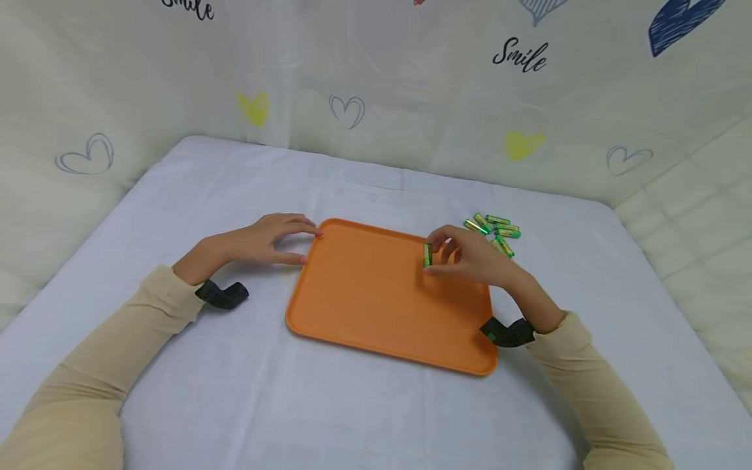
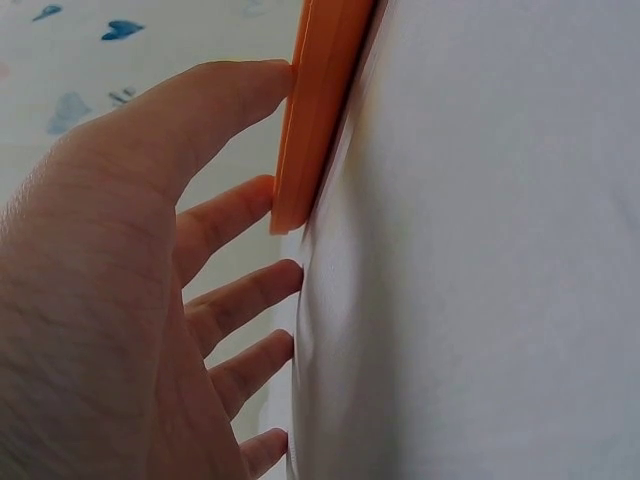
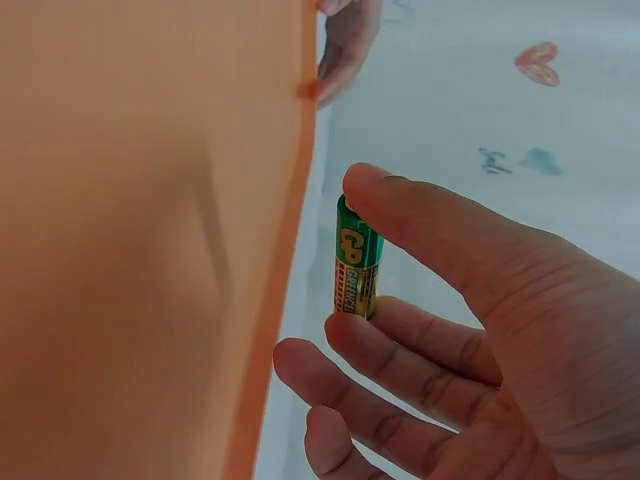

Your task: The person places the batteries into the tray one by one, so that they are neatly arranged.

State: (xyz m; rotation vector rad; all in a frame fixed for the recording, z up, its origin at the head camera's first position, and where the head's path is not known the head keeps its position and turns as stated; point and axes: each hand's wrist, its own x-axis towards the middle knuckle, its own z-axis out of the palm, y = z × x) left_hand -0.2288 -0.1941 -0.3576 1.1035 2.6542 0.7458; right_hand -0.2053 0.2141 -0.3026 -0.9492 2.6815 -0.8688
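A green and gold battery [image 1: 427, 255] is pinched end to end between the thumb and fingers of my right hand [image 1: 467, 258], over the right part of an orange tray [image 1: 376, 294]. The right wrist view shows the battery [image 3: 357, 260] with GP lettering, thumb on one end and fingertips at the other. At the tray's far left corner is my left hand [image 1: 267, 238], its fingers spread and fairly straight. In the left wrist view, the thumb and one fingertip of that hand [image 2: 120, 220] touch the tray's rim [image 2: 325, 100].
Several more green batteries [image 1: 498, 226] lie loosely grouped on the white cloth beyond the tray's far right corner. Both wrists wear black bands [image 1: 222, 295]. Behind the table [image 1: 364, 418] hangs a pale curtain [image 1: 411, 85] printed with hearts and words.
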